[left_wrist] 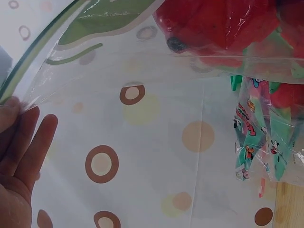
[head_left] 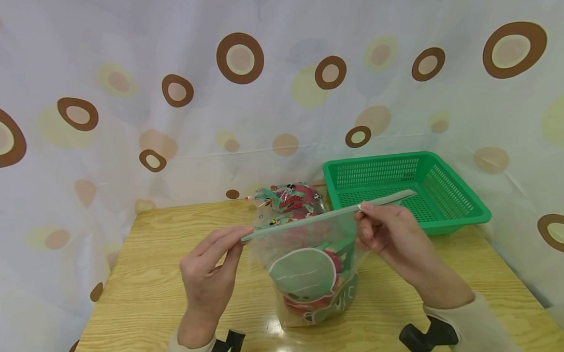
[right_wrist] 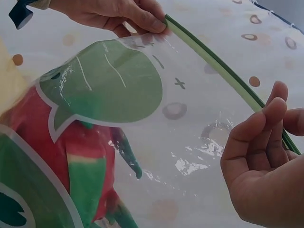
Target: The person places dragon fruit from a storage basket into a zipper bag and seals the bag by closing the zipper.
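Note:
A clear zip bag (head_left: 309, 278) with green printed shapes stands on the table, its green top strip (head_left: 307, 220) stretched between both hands. Inside is a red and green item (right_wrist: 85, 161), partly hidden by the print. My left hand (head_left: 208, 274) pinches the strip's left end between thumb and fingers. Farther along, toward its right end, the right hand (head_left: 396, 239) pinches the same strip. In the right wrist view the strip runs taut from the left thumb to the right fingers (right_wrist: 242, 137). The bag's mouth looks pressed flat.
Behind the zip bag lies another clear bag (head_left: 287, 199) with cartoon print and red and green contents. A green plastic basket (head_left: 460, 190) sits at the back right of the wooden table (head_left: 159, 273). A white curtain (head_left: 279, 108) with brown rings hangs behind.

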### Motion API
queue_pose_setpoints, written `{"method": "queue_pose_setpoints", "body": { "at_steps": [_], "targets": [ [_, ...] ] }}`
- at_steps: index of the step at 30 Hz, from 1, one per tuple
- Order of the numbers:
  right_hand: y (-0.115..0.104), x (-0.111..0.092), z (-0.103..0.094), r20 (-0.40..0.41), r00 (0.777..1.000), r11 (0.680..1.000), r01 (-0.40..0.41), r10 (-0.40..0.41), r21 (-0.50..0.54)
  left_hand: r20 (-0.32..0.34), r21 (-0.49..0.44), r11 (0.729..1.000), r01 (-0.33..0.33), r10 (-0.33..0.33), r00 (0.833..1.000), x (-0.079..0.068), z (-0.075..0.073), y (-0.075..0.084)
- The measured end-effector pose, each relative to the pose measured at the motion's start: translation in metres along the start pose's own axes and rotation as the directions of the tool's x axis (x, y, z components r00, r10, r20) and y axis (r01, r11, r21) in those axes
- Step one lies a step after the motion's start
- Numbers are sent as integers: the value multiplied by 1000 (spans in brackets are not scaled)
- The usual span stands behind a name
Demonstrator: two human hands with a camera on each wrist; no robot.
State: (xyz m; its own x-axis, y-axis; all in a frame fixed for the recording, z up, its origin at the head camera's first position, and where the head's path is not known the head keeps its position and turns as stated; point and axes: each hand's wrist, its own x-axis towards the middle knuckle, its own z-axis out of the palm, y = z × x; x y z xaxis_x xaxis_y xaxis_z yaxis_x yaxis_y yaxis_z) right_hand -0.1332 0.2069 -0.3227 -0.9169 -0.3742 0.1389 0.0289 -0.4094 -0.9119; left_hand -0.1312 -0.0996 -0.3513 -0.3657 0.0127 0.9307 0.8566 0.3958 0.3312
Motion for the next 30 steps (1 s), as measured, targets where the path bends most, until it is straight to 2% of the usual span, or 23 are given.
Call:
{"method": "queue_pose_setpoints", "body": {
  "at_steps": [14,23,26,30],
  "targets": [
    [-11,-12,-27,-61,994,995,93,-91,33,-9,-37,999,26,-26,1000,-1,-1,-3],
    [-18,-21,-40,-172,975,988,148,-139,46,-9,-38,999,34,-35,999,-3,-2,-5],
    [-20,-23,-42,-192,971,989,146,-140,17,-10,-40,999,36,-37,999,-3,-2,-5],
    [-20,-26,-45,-167,979,993,117,-118,-12,-17,-35,998,43,-43,999,-3,-1,-4]
  ]
}}
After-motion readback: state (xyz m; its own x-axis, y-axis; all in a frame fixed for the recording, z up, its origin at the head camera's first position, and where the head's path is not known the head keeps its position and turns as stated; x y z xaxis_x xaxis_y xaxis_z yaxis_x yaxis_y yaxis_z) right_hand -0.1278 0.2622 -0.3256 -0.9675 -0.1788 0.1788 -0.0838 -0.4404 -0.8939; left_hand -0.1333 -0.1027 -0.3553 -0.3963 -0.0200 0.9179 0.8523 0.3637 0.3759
